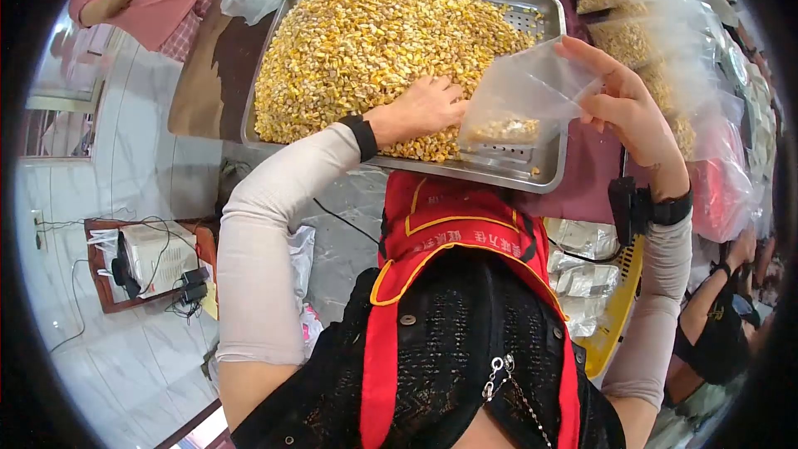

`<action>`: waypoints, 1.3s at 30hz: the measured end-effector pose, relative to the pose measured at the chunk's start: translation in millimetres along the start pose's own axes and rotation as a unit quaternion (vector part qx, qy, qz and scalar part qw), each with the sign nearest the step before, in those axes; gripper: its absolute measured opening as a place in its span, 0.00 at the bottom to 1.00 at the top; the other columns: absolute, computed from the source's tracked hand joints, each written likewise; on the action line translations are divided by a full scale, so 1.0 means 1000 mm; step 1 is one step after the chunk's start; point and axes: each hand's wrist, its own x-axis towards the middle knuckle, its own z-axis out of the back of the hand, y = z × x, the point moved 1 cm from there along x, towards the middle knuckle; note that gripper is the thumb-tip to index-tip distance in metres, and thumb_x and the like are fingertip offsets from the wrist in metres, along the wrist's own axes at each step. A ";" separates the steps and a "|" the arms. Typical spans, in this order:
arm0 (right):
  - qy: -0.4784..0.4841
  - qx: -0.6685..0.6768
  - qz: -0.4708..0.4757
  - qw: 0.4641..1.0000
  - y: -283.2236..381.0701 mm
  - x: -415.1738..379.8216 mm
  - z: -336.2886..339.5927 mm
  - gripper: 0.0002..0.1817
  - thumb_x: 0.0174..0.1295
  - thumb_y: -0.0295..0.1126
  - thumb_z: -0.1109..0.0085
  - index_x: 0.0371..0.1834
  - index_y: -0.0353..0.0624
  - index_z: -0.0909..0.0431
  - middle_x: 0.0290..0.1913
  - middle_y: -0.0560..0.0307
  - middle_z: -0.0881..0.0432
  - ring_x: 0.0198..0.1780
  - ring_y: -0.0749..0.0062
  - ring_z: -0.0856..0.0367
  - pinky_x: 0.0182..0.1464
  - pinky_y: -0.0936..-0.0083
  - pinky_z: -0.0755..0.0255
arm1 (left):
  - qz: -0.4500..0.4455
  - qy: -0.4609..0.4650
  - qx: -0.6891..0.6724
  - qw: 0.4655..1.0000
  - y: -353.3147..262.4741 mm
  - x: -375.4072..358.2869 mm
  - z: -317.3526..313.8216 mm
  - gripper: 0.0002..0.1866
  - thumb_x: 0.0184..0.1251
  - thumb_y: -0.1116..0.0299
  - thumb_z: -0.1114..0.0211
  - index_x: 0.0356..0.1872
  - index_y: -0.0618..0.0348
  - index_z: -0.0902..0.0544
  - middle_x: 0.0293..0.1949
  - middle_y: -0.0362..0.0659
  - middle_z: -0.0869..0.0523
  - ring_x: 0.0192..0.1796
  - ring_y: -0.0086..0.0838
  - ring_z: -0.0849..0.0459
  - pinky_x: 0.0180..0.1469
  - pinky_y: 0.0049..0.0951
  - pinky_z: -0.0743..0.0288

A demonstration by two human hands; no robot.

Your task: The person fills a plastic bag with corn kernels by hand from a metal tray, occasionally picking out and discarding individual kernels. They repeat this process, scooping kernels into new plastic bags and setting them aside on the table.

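A large heap of yellow corn kernels (366,50) fills most of a perforated metal tray (544,180). My left hand (426,108) is down in the heap near the tray's front side, its fingers curled into the kernels and the tips hidden. Beside those fingers hangs a clear plastic bag (532,79), its bottom corner low over the tray with a small amount of corn in it. At the right, my right hand (619,104) pinches the bag's upper edge between thumb and fingers.
Several corn-filled bags (619,37) stand along the right, beside clear plastic sheeting (715,108). A yellow crate (611,316) holding clear packets sits below the table. Another person in pink (166,0) is at the upper left; one in black (719,333) is at the right.
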 end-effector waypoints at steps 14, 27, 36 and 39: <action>0.031 -0.045 0.005 0.998 0.005 0.009 -0.013 0.35 0.50 0.25 0.49 0.67 0.42 0.39 0.61 0.61 0.28 0.30 0.88 0.27 0.30 0.89 0.33 | 0.328 -0.170 -0.825 0.427 0.064 0.007 0.079 0.08 0.67 0.62 0.41 0.37 0.53 0.25 0.28 0.34 0.26 0.25 0.13 0.33 0.19 0.10 0.45; 0.026 -0.039 -0.017 0.999 0.005 0.010 -0.015 0.27 0.49 0.25 0.46 0.56 0.33 0.31 0.27 0.63 0.25 0.26 0.85 0.29 0.30 0.86 0.34 | 0.085 -0.077 -0.383 0.916 -0.019 0.099 0.163 0.13 0.66 0.61 0.44 0.40 0.61 0.22 0.30 0.43 0.20 0.33 0.27 0.22 0.34 0.26 0.28; 0.006 -0.015 -0.005 1.000 -0.002 0.009 -0.012 0.26 0.47 0.25 0.46 0.55 0.34 0.29 0.26 0.64 0.25 0.26 0.84 0.29 0.30 0.85 0.35 | 0.044 -0.074 -0.250 0.965 -0.019 0.103 0.152 0.12 0.62 0.65 0.42 0.39 0.63 0.22 0.34 0.52 0.19 0.38 0.43 0.20 0.42 0.36 0.28; 0.009 0.000 -0.005 1.000 0.000 0.007 -0.012 0.27 0.47 0.25 0.46 0.55 0.35 0.29 0.26 0.64 0.26 0.26 0.85 0.30 0.30 0.86 0.35 | 0.018 -0.108 -0.223 0.969 -0.017 0.106 0.149 0.10 0.60 0.67 0.41 0.37 0.63 0.22 0.33 0.52 0.19 0.38 0.44 0.20 0.42 0.37 0.28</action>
